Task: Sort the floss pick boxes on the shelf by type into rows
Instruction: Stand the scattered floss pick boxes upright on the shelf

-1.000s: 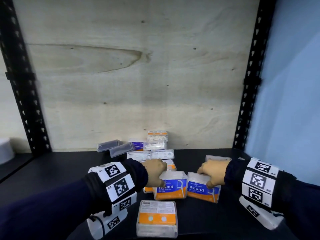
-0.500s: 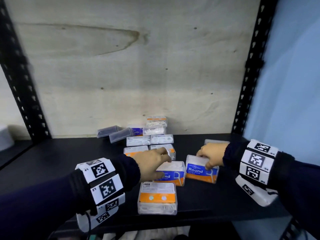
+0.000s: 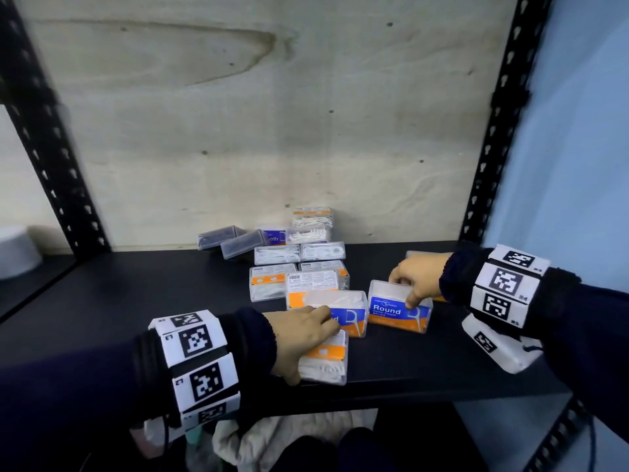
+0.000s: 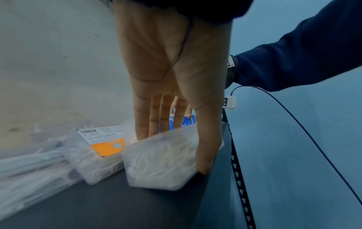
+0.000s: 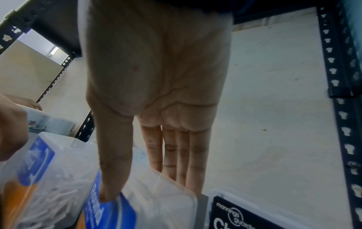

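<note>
Near the front edge of the black shelf (image 3: 136, 301), my left hand (image 3: 313, 345) grips a clear floss pick box with an orange label (image 3: 326, 364). Its fingers lie over the far side and its thumb on the near side (image 4: 203, 167) of that box (image 4: 160, 164). My right hand (image 3: 403, 291) holds a blue-and-orange "Round" box (image 3: 398, 313), thumb on the blue label (image 5: 107, 196). A second "Round" box (image 3: 343, 311) stands between the two hands. Behind them lie several orange-label boxes (image 3: 269, 281) and clear boxes (image 3: 299, 253).
Two dark grey cases (image 3: 238, 241) lie at the back left by the wooden back panel. A dark-labelled box (image 5: 245, 216) sits right of my right hand, partly hidden. Black slotted uprights (image 3: 503, 114) frame the shelf. White cloth (image 3: 289, 437) lies below the front edge.
My left hand has drawn back from the middle "Round" box and taken hold of the front orange-label box. My right hand has stayed on the right "Round" box. The view tilted down.
</note>
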A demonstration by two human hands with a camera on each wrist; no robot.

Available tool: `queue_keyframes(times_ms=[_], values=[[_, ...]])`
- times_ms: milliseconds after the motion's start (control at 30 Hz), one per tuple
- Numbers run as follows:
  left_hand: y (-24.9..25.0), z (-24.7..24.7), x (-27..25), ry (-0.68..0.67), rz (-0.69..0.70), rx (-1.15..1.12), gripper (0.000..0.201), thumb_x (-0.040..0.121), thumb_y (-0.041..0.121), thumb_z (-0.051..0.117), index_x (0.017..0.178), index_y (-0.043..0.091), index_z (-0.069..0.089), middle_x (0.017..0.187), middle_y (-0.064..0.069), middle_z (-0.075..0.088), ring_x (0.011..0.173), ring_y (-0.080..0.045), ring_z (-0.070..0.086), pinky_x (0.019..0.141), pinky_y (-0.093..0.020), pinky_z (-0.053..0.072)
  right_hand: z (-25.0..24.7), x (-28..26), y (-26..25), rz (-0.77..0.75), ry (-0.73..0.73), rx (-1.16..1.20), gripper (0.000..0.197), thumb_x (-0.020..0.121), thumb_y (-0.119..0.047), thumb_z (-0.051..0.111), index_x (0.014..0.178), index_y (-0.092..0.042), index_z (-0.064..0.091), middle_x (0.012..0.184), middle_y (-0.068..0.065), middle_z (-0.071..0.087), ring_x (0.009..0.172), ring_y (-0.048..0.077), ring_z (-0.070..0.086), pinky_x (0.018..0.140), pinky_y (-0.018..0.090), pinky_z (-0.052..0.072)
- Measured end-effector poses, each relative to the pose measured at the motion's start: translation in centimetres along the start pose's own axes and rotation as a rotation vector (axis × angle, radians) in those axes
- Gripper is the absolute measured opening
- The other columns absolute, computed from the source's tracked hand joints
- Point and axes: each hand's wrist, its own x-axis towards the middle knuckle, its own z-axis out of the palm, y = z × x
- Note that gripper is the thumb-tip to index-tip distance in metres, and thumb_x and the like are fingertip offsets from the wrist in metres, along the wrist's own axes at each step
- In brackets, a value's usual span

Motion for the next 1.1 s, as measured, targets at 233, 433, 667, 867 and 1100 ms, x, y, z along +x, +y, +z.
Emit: queue_keyframes(times_ms=[233, 433, 667, 867, 1100], values=[[-0.9, -1.1, -0.6, 0.062, -0.052, -0.255, 0.065, 0.077, 0.032, 0.067, 0.132, 0.009, 0.042, 0.130, -0.006, 0.047, 0.113, -0.025, 0.053, 0.094, -0.031, 0.047, 0.0, 0.0, -0.4, -0.032, 0.001, 0.051, 0.043, 0.085, -0.029, 0.064, 0.121, -0.007, 0.061, 0.108, 0.007, 0.070, 0.080, 0.011, 0.052, 0.058, 0.014, 0.036], [-2.5, -1.3, -0.2, 0.068, -0.071, -0.229, 0.060, 0.088, 0.030, 0.056, 0.141, 0.010, 0.036, 0.136, -0.009, 0.046, 0.120, -0.025, 0.049, 0.101, -0.034, 0.044, 0.2, 0.8, -0.1, -0.059, -0.009, 0.120, 0.042, 0.083, -0.032, 0.065, 0.118, -0.009, 0.063, 0.065, -0.014, 0.049, 0.058, -0.003, 0.044, 0.057, 0.013, 0.037], [-4.2, -2.0, -0.3, 0.140, -0.033, -0.248, 0.052, 0.092, 0.040, 0.049, 0.138, 0.014, 0.043, 0.135, -0.005, 0.050, 0.117, -0.020, 0.053, 0.095, -0.026, 0.042, -2.6, 1.2, 0.1, -0.054, 0.036, 0.074, 0.058, 0.085, -0.042, 0.061, 0.124, 0.000, 0.055, 0.105, 0.015, 0.069, 0.094, 0.026, 0.061, 0.072, 0.026, 0.045], [-9.8, -3.8, 0.2, 0.293, -0.185, -0.177, 0.036, 0.093, 0.032, 0.051, 0.123, 0.013, 0.058, 0.125, -0.004, 0.060, 0.111, -0.018, 0.058, 0.082, -0.020, 0.039, -7.8, 3.8, -0.9, -0.101, 0.228, -0.029, 0.053, 0.085, -0.033, 0.063, 0.131, -0.009, 0.052, 0.121, 0.008, 0.064, 0.111, 0.023, 0.058, 0.089, 0.025, 0.044], [-17.2, -2.6, 2.7, 0.122, -0.538, -0.089, 0.042, 0.088, 0.023, 0.055, 0.126, 0.005, 0.050, 0.132, -0.013, 0.050, 0.119, -0.030, 0.053, 0.094, -0.035, 0.045, -10.2, 10.1, -3.2, -0.114, 0.202, -0.126, 0.067, 0.085, -0.033, 0.064, 0.142, -0.010, 0.037, 0.142, 0.011, 0.045, 0.129, 0.027, 0.044, 0.103, 0.032, 0.038]])
